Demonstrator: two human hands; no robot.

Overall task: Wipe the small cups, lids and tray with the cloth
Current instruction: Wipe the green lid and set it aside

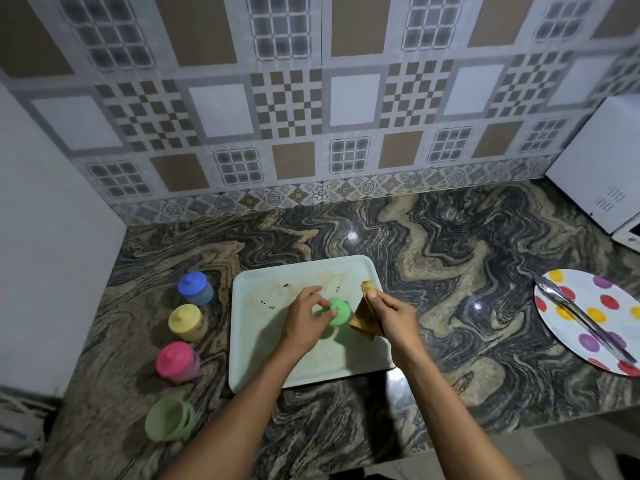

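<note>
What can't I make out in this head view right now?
Head view:
- green lid: partly covered by the left hand; lifted or resting on the tray, unclear.
- tray: floor under the hands and cloth hidden.
- cloth: lower part behind the right hand.
- spotted plate: cut off by the right edge.
- green cup: blurred, inside unreadable.

Our left hand and right hand are bare. Our left forearm and right forearm are bare as well, slender, uncovered along the whole length that we see. The dim picture blurs our fingernails and finer detail.
</note>
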